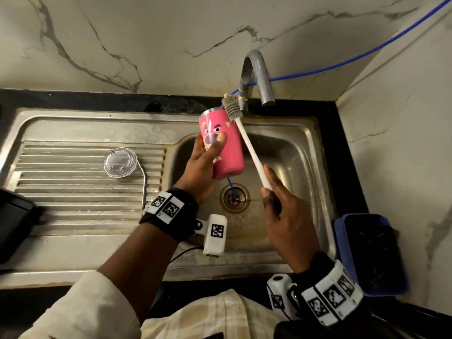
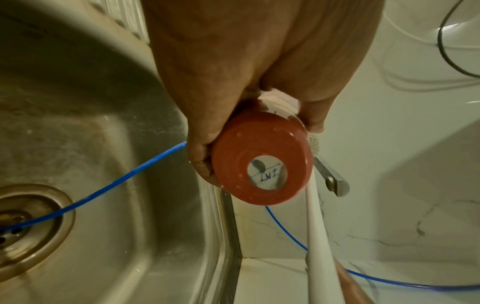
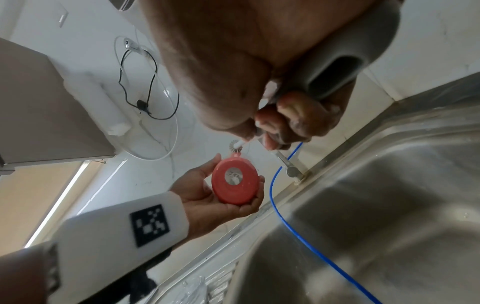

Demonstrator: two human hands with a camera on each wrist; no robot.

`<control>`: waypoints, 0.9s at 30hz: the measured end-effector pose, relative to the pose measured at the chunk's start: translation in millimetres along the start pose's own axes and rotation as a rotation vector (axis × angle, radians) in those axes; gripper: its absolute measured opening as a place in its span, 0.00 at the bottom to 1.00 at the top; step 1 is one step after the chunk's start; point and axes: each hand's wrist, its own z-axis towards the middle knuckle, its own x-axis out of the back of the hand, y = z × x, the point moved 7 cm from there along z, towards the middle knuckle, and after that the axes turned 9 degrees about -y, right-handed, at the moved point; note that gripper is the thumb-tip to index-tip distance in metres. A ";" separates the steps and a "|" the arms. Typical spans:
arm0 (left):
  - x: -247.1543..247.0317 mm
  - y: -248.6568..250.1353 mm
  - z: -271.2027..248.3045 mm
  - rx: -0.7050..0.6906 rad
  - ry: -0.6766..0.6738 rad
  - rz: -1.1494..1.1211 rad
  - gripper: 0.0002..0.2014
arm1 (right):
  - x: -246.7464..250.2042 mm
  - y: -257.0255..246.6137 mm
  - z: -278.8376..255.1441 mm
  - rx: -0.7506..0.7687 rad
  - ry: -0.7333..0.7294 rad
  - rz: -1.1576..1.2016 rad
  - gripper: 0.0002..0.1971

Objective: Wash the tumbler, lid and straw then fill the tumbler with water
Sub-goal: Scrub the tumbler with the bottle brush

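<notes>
Left wrist: tumbler (image 2: pixel 262 164) base sticker (handwritten "INT") in left hand (image 2: pixel 233 72).

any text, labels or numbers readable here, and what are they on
"INT", handwritten and seen upside down, on the round white sticker under the pink tumbler.
The same sticker in the right wrist view: too small to read.
Wristband tags: black-and-white square codes, no words.

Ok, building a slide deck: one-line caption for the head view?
Left hand holds pink bear-print tumbler over steel sink; right hand grips white-handled bottle brush at its rim.
</notes>
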 end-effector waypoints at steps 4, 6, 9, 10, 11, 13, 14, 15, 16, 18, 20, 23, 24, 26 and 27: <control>8.0 10.2 5.7 -0.039 0.044 -0.007 0.25 | 1.4 0.0 -2.1 0.031 -0.033 0.001 0.25; 18.7 17.9 7.6 -0.068 0.081 -0.031 0.26 | -5.3 -5.6 -15.5 0.053 -0.073 0.010 0.25; 22.0 18.1 4.7 -0.055 0.076 -0.021 0.26 | -7.0 -8.1 -22.1 0.024 -0.066 0.035 0.25; 18.1 15.3 3.2 -0.042 0.052 -0.006 0.27 | -4.9 -9.5 -17.5 0.022 -0.047 0.021 0.25; 13.3 11.6 1.5 -0.030 0.026 0.005 0.27 | -2.9 -10.1 -11.5 0.021 -0.032 0.013 0.25; 5.3 4.9 0.2 -0.029 -0.009 -0.003 0.26 | -1.0 -9.3 0.2 0.017 -0.022 0.020 0.26; 4.0 3.2 0.3 -0.034 -0.014 -0.010 0.27 | -1.2 -8.0 3.1 0.015 -0.029 0.020 0.26; 4.5 3.4 1.3 -0.039 -0.008 -0.019 0.28 | -1.3 -7.5 3.7 0.015 -0.040 0.015 0.26; 7.6 5.2 2.9 -0.042 0.016 -0.027 0.30 | -1.4 -7.7 1.9 0.017 -0.054 0.006 0.26; 17.4 13.1 5.4 -0.055 0.080 -0.047 0.33 | -2.7 -7.3 -8.1 0.028 -0.077 -0.004 0.26; 23.7 20.2 5.9 -0.064 0.108 -0.050 0.34 | -5.0 -7.6 -19.7 0.026 -0.085 0.019 0.26; 22.1 19.7 3.1 -0.065 0.103 0.045 0.34 | -4.8 -9.5 -19.3 0.033 -0.064 0.011 0.26; 17.6 16.6 2.4 -0.063 0.079 0.076 0.35 | -3.6 -8.6 -13.3 0.027 -0.048 0.005 0.26; 8.5 8.5 1.8 -0.048 0.042 0.093 0.35 | 0.0 -5.0 0.9 -0.002 -0.013 0.012 0.26; 5.6 6.1 1.9 -0.042 0.039 0.084 0.34 | 1.5 -3.4 6.2 -0.011 -0.004 0.011 0.25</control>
